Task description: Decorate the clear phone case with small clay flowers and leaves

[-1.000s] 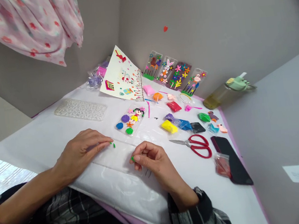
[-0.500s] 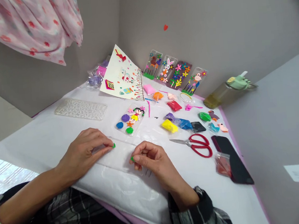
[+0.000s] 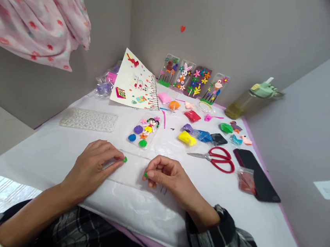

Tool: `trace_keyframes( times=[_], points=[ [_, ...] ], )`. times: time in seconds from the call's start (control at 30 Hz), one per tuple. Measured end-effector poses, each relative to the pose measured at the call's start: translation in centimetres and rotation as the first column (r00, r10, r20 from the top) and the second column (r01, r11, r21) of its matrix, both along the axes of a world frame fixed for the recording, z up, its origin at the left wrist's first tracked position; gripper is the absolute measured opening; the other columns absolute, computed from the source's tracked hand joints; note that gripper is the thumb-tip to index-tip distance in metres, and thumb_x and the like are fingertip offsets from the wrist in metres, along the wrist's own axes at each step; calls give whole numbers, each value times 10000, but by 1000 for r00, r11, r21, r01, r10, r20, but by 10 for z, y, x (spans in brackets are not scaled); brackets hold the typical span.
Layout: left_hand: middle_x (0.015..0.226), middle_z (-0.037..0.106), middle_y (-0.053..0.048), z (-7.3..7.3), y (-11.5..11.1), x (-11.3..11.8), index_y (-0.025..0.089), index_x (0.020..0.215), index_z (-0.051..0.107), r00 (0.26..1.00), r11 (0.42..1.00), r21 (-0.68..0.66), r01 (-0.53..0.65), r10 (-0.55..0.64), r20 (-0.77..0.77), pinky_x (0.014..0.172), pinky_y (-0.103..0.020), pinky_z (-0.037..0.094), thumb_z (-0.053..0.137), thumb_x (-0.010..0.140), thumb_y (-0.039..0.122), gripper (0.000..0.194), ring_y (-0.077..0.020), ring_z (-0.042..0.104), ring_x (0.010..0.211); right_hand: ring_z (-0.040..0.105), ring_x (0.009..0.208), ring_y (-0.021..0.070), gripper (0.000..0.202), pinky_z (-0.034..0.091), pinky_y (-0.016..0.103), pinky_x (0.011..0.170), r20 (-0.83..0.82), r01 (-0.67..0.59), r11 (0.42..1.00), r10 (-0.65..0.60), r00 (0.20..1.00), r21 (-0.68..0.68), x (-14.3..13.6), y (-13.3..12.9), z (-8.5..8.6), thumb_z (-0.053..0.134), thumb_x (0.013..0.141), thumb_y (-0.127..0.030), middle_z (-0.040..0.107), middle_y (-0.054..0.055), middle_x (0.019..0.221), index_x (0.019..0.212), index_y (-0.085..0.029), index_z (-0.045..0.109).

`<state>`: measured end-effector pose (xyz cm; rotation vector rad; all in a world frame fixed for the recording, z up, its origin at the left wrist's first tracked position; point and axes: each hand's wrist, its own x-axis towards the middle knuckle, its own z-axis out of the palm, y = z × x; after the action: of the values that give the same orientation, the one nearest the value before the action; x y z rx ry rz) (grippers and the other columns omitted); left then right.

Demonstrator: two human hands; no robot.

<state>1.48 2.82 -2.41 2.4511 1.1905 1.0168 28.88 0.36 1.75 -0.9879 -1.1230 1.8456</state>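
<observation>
My left hand point(image 3: 100, 165) rests low over a clear flat sheet point(image 3: 125, 171), its thumb and forefinger pinching a small lump of green clay point(image 3: 125, 159). To the right, my right hand point(image 3: 166, 176) is curled, with a smaller bit of green clay point(image 3: 146, 175) between thumb and fingertips. A gap separates the two pieces. Just beyond the sheet lies a clear phone case point(image 3: 133, 142) bearing a clay girl figure point(image 3: 151, 127), flowers and blue, purple and green clay balls.
Red-handled scissors point(image 3: 216, 158) lie right of my right hand, near a black phone point(image 3: 261, 180) and a bag of reddish-brown clay point(image 3: 246, 181). Beyond are yellow clay point(image 3: 187, 138), a textured clear case point(image 3: 89, 119), a drawing point(image 3: 128, 80) and a green-lidded bottle point(image 3: 248, 100).
Both hands stay nearly in place, each still pinching its green clay. The view shifts very slightly; nothing else has visibly moved.
</observation>
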Motion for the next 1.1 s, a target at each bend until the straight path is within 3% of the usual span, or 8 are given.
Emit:
trace_keyframes(
  times=[0.3,0.6,0.93,1.1],
  points=[
    [918,780,24,3,8,-5,289,964,758,1000,997,-74,2,-1,11,1007,-416,454,638,1136,456,268,-260,685,958,599,611,107,420,517,239,645,13,1,1000,-1,1000,15,0,0,0,1005,825,-534,709,-31,681,840,-193,760],
    [970,835,61,-1,11,-10,305,1029,773,999,995,-81,52,-52,-2,1257,-452,360,628,1138,407,209,-220,754,952,595,605,107,395,512,240,647,15,-2,1000,2,1000,-8,1,0,-1,1041,783,-467,718,-32,677,836,-192,762],
    [998,833,54,2,17,-18,318,1055,788,999,998,-55,28,-29,-16,1278,-425,373,584,1150,436,254,-219,766,968,592,665,113,375,476,241,667,20,53,998,-53,998,-17,0,0,-1,1077,727,-424,728,-28,734,836,-203,795],
    [1058,852,28,0,16,-19,323,1100,824,1000,988,-157,-17,14,-22,1186,-458,497,587,1136,541,324,-262,762,1068,568,727,122,387,430,242,671,56,79,997,-78,995,-5,0,1,-2,1071,726,-468,724,-13,795,850,-203,819]
  ],
)
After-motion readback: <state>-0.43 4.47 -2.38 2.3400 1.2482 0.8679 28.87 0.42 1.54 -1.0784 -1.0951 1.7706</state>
